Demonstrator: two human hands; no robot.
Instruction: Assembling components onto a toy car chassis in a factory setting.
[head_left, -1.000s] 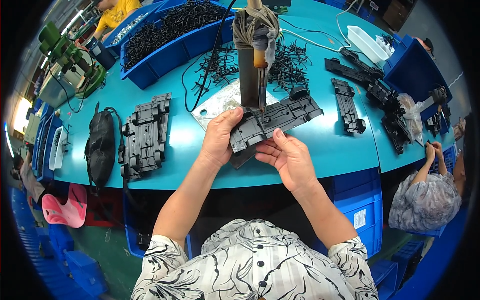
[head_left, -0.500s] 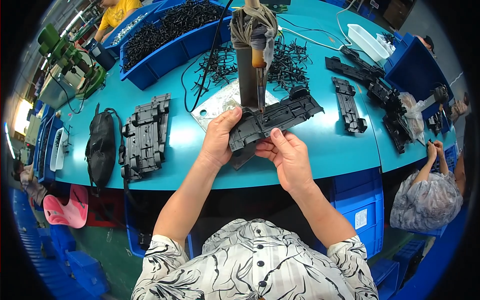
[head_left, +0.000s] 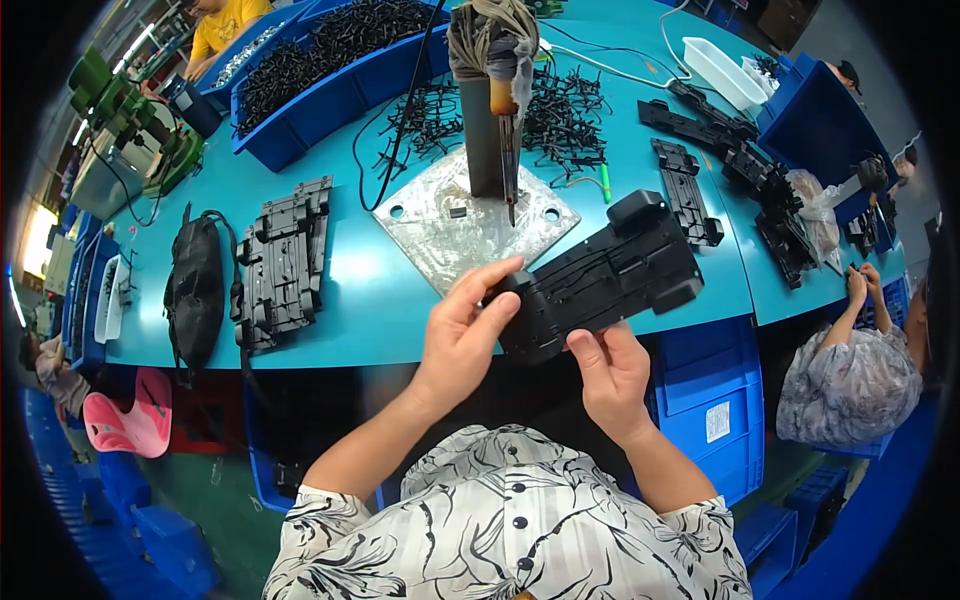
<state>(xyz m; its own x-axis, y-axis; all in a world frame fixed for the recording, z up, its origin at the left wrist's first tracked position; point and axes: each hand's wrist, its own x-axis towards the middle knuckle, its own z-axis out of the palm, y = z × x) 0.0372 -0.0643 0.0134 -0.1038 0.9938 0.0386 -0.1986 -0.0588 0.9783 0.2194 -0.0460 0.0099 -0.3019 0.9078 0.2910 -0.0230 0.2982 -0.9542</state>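
Both hands grip a black plastic chassis in front of the person, above the near edge of the teal worktop. The left hand clasps its left end between thumb and fingers; the right hand pinches its lower edge, thumb on the near face and fingers mostly hidden behind. The chassis is tilted, its right end higher than its left.

Just beyond it, a soldering iron points tip-down over a square metal base plate, bound with cloth to an upright post; tip and chassis are apart. Small black branched parts lie scattered behind the post, and a blue bin to their left is heaped with similar pieces. On the left, more chassis lie beside a black pouch. On the right, another chassis lies near a green pen.
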